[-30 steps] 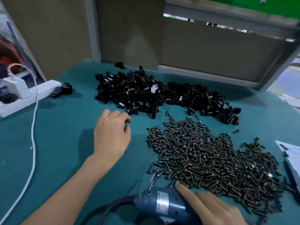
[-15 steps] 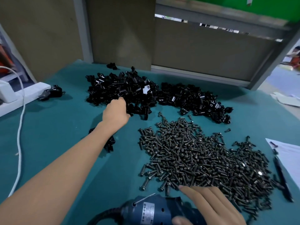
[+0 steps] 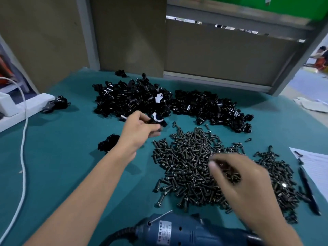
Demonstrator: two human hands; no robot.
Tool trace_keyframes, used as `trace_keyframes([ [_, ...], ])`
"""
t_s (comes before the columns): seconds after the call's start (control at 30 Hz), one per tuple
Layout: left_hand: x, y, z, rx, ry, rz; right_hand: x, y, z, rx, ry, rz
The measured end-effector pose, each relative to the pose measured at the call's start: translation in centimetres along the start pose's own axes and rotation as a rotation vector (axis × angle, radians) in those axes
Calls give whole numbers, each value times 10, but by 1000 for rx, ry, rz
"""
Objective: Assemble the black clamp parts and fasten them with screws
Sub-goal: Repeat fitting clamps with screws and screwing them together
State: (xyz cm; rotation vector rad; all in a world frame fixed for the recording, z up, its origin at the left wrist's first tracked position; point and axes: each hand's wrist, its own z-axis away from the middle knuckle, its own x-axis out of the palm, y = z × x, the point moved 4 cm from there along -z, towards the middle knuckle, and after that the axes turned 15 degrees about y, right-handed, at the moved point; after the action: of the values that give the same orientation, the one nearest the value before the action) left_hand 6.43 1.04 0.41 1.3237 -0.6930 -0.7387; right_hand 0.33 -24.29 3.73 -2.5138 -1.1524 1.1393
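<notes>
Under both my hands runs a teal mat (image 3: 53,166); my left hand (image 3: 140,130) grasps a black clamp part (image 3: 156,120) at the near edge of the clamp pile (image 3: 131,98); my right hand (image 3: 245,178) hovers, fingers curled, over the screws (image 3: 188,157), too blurred for me to tell whether it holds any; a blue driver (image 3: 186,231) lies just nearer than it; paper (image 3: 316,166) and a pen (image 3: 308,190) sit to its right; brown panels (image 3: 127,36) wall the far side beyond the left hand.

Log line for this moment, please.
left hand grips clamp part | right hand over screw pile, grasp blurred | electric screwdriver lying on table
</notes>
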Motion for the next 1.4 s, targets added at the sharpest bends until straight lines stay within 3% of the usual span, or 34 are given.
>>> trace_keyframes([
  [0.03,5,-3,14,-140,-117,228,7,9,-15,40,-27,29],
  [0.1,12,-11,36,-299,-253,440,24,30,-51,100,-57,97],
  [0.27,14,-28,51,-375,-225,474,84,85,-123,145,-168,262],
  [0.47,11,-37,50,-383,-209,550,140,126,-135,102,-569,556],
  [0.67,13,-40,49,-326,-200,525,149,138,-140,110,-409,593],
  [0.8,12,-39,47,-282,-229,505,157,131,-137,3,-417,567],
  [1.07,12,-38,48,-241,-256,471,156,126,-140,73,-467,530],
  [1.3,12,-39,48,-244,-257,439,152,120,-135,-187,-554,713],
  [1.4,12,-42,48,-236,-262,394,145,116,-132,-196,-460,736],
])
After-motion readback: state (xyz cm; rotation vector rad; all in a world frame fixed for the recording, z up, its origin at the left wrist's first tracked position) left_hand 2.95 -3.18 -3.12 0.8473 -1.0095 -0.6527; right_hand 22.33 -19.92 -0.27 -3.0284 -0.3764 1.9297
